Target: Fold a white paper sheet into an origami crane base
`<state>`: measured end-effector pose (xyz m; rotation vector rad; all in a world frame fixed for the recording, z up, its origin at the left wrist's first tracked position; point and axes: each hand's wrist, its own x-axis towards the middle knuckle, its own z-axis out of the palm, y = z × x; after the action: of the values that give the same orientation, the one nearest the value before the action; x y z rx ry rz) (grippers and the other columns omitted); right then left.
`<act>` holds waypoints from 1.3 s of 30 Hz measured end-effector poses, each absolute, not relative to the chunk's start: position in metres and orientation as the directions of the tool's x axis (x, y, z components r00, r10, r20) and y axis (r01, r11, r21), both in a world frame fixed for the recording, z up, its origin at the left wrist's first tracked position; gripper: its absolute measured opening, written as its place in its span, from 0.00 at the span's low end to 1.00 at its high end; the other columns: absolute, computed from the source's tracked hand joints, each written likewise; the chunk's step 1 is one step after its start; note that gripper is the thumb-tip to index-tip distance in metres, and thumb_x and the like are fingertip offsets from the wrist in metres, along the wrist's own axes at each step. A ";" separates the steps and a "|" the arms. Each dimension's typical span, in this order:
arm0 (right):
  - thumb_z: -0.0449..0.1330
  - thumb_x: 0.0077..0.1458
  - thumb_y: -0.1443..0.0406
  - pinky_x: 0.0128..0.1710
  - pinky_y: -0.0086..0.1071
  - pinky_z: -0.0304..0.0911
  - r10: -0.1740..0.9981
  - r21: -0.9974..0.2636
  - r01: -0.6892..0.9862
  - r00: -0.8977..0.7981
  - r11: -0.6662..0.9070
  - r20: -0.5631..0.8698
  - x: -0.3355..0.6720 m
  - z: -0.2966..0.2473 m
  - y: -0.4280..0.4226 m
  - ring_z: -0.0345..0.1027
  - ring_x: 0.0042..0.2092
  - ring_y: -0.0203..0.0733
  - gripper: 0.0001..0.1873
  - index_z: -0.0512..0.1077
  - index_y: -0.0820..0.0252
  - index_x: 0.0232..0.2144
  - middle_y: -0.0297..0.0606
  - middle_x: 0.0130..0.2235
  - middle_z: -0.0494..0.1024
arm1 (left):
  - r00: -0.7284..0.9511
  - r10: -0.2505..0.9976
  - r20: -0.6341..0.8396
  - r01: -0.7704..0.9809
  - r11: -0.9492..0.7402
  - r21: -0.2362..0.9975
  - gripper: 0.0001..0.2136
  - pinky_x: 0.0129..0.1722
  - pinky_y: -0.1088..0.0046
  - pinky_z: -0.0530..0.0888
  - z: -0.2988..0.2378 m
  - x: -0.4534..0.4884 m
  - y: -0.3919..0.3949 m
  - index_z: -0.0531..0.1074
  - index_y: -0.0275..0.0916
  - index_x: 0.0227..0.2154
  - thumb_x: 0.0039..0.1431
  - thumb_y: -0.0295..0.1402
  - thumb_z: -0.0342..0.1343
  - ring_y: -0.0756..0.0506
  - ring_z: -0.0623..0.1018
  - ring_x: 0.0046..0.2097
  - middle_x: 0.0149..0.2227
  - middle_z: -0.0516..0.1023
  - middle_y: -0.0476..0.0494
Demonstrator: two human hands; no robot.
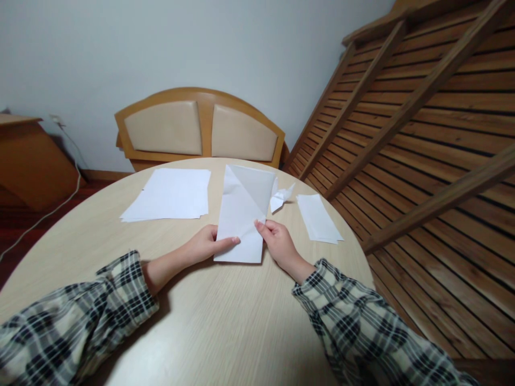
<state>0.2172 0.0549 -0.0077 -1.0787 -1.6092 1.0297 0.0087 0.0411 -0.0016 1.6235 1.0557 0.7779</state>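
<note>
Between my two hands is a folded sheet of white paper [243, 203], held up at a tilt over the table with a diagonal crease line across its upper part. My left hand [207, 242] grips its lower left edge, thumb lying across the front and the other fingers hidden behind. On the right edge, my right hand [277, 241] pinches the paper between thumb and fingers. Just beyond that hand sits a small folded white paper figure [282, 197], partly behind the sheet's edge.
A stack of white paper [173, 193] lies on the round wooden table [225, 321] at left. Narrow paper strips [319, 219] lie near its right edge. A padded headboard [201, 128] stands behind, and a slatted wooden frame [422, 161] leans at right.
</note>
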 end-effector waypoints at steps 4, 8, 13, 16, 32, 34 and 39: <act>0.55 0.53 0.42 0.25 0.30 0.50 0.951 -0.953 0.171 -0.229 0.250 0.208 0.217 -0.007 0.053 0.51 0.25 0.34 0.28 0.58 0.57 0.18 0.30 0.21 0.58 | 0.426 0.904 -0.030 0.268 -0.095 0.959 0.17 0.23 0.76 0.65 0.000 0.009 0.040 0.73 0.35 0.24 0.51 0.47 0.59 0.48 0.70 0.25 0.23 0.74 0.46; 0.54 0.54 0.41 0.26 0.30 0.53 0.956 -0.961 0.135 -0.204 0.242 0.213 0.218 -0.007 0.055 0.54 0.26 0.35 0.28 0.59 0.57 0.20 0.31 0.22 0.61 | 0.436 0.898 -0.053 0.289 -0.083 0.954 0.17 0.22 0.77 0.64 -0.001 0.008 0.039 0.73 0.35 0.23 0.50 0.46 0.59 0.49 0.69 0.24 0.22 0.72 0.47; 0.54 0.55 0.41 0.27 0.30 0.56 0.955 -0.965 0.120 -0.214 0.233 0.204 0.218 -0.007 0.056 0.58 0.27 0.37 0.27 0.62 0.57 0.21 0.33 0.24 0.65 | 0.407 0.912 -0.052 0.293 -0.077 0.953 0.15 0.23 0.76 0.66 -0.003 0.007 0.040 0.74 0.35 0.25 0.48 0.45 0.60 0.48 0.70 0.25 0.24 0.75 0.46; 0.54 0.55 0.41 0.25 0.30 0.55 0.959 -0.966 0.132 -0.205 0.224 0.194 0.217 -0.009 0.057 0.57 0.26 0.36 0.27 0.62 0.58 0.22 0.32 0.23 0.64 | 0.414 0.908 -0.056 0.303 -0.080 0.950 0.16 0.24 0.76 0.66 -0.001 0.007 0.040 0.75 0.35 0.26 0.49 0.45 0.60 0.47 0.71 0.26 0.25 0.75 0.46; 0.52 0.58 0.44 0.29 0.31 0.57 0.948 -0.962 0.047 -0.190 0.268 0.255 0.220 -0.012 0.061 0.59 0.29 0.38 0.25 0.63 0.58 0.24 0.33 0.25 0.66 | 0.455 0.889 -0.059 0.327 -0.105 0.939 0.21 0.22 0.77 0.61 -0.001 0.007 0.039 0.71 0.34 0.24 0.53 0.51 0.55 0.50 0.65 0.24 0.22 0.68 0.48; 0.53 0.59 0.45 0.30 0.31 0.58 0.944 -0.958 0.044 -0.186 0.284 0.272 0.221 -0.016 0.063 0.59 0.29 0.38 0.24 0.63 0.58 0.23 0.33 0.25 0.65 | 0.462 0.884 -0.067 0.332 -0.102 0.938 0.21 0.22 0.77 0.61 0.000 0.007 0.039 0.70 0.34 0.24 0.53 0.51 0.55 0.50 0.64 0.24 0.22 0.67 0.49; 0.52 0.59 0.45 0.27 0.31 0.56 0.946 -0.955 0.069 -0.170 0.290 0.275 0.221 -0.019 0.064 0.58 0.28 0.37 0.24 0.64 0.58 0.25 0.33 0.24 0.65 | 0.458 0.885 -0.083 0.357 -0.098 0.929 0.21 0.22 0.76 0.61 0.003 0.008 0.038 0.70 0.34 0.24 0.52 0.51 0.54 0.50 0.65 0.25 0.22 0.68 0.48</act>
<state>0.2206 0.0635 -0.0190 -0.9777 -1.5158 1.0577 0.0080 0.0380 0.0034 1.6744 1.0850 0.6385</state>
